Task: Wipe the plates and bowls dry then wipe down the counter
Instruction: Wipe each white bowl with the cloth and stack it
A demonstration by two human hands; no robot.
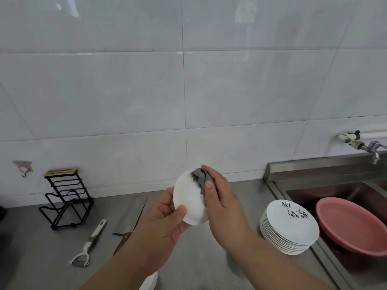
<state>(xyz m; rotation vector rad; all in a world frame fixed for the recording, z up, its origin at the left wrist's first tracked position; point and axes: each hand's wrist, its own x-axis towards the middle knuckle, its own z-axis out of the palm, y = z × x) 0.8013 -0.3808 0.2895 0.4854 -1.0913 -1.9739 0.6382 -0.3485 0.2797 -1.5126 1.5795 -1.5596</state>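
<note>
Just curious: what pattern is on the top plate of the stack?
The top plate is white with black brush-like markings near its far rim, seen in the head view.

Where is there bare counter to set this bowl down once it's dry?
Bare counter lies along the wall between the cleaver and the sink, and nearer, between cleaver and plate stack, though a white dish sits at the front edge. Another patch: front-left of the peeler. Crowded: rack, peeler and cleaver lie close together; the stack hugs the sink edge.

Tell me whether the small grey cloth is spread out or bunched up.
Bunched up: the small grey cloth is wadded under the right hand against the round white bowl.
</note>
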